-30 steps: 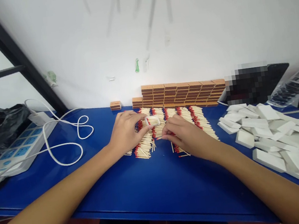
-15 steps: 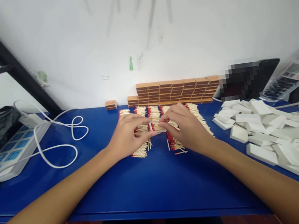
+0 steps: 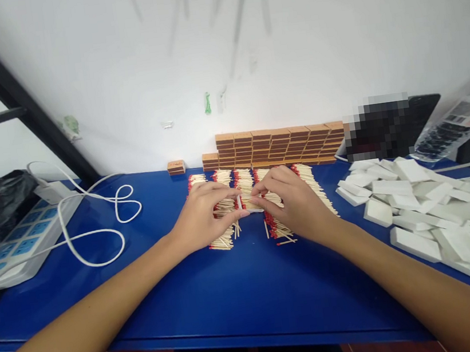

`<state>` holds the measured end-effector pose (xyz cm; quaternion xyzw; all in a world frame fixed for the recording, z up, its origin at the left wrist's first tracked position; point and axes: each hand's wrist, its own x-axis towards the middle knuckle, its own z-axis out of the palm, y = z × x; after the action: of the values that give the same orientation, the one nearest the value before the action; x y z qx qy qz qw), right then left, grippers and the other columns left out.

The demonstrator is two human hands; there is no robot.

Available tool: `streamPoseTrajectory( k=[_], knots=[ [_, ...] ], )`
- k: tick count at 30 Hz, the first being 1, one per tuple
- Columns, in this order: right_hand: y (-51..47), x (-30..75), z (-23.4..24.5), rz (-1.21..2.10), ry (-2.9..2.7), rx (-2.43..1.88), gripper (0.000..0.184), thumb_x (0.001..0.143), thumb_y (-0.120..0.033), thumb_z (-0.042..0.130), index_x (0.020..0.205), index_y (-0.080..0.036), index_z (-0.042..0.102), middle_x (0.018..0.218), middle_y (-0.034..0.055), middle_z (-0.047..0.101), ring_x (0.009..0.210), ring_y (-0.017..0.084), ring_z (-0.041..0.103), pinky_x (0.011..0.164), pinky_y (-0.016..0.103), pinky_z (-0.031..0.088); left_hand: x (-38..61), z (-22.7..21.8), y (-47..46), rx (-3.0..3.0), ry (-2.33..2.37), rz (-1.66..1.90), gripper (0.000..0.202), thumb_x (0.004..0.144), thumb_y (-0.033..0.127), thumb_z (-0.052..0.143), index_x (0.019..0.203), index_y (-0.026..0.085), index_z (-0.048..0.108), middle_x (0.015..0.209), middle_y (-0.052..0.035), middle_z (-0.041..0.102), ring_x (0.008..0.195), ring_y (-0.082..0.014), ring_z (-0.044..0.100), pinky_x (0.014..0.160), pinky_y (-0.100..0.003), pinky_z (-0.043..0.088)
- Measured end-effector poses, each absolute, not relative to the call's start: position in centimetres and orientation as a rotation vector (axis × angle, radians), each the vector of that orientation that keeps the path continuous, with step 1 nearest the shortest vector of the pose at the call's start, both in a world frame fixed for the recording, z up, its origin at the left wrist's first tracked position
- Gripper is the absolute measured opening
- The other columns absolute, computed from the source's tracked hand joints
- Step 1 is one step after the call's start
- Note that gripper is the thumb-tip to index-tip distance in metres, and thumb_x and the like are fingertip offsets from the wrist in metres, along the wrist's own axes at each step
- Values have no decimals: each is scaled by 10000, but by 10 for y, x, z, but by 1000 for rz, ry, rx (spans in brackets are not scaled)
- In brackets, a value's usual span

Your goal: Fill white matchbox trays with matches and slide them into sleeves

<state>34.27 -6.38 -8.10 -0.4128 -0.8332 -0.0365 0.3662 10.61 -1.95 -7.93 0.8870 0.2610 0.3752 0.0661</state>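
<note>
In front of the matchbox stack | left hand and right hand are pinching one white tray, both grips narrow on it, above the match rows | judging: stack done, tray heap right of it lying unfilled.

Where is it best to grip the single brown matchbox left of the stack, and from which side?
Probably pinch the single matchbox by its two short ends, coming from above: it lies flat, apart from the stack, with table showing on both sides.
</note>
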Motion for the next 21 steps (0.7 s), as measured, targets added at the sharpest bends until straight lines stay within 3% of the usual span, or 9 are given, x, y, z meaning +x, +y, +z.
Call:
streamPoseTrajectory(
  k=[11,17,21],
  knots=[
    [-67,341,-79,-68,-2114,-1103,87,1003,-196,598,927,-223,631,892,72,605,891,253,550,804,412,454,105,-80,-18,2718,784,1078,377,881,487,804,1159,236,757,1096,-68,790,1078,-262,715,995,-452,514],
    [-69,341,-78,-49,-2141,-1102,107,994,-195,603,893,-219,628,775,32,567,780,219,541,716,361,433,102,-78,-9,2687,1066,1160,337,909,494,774,1102,219,748,1103,-57,804,1041,-264,722,952,-458,491],
    [-65,343,-91,-64,-2307,-1141,30,977,-189,648,951,-202,643,832,52,606,815,231,559,732,364,446,100,-80,-6,2703,1123,1169,326,903,449,793,1121,214,735,1125,-56,804,1088,-280,713,966,-468,483]
  ],
)
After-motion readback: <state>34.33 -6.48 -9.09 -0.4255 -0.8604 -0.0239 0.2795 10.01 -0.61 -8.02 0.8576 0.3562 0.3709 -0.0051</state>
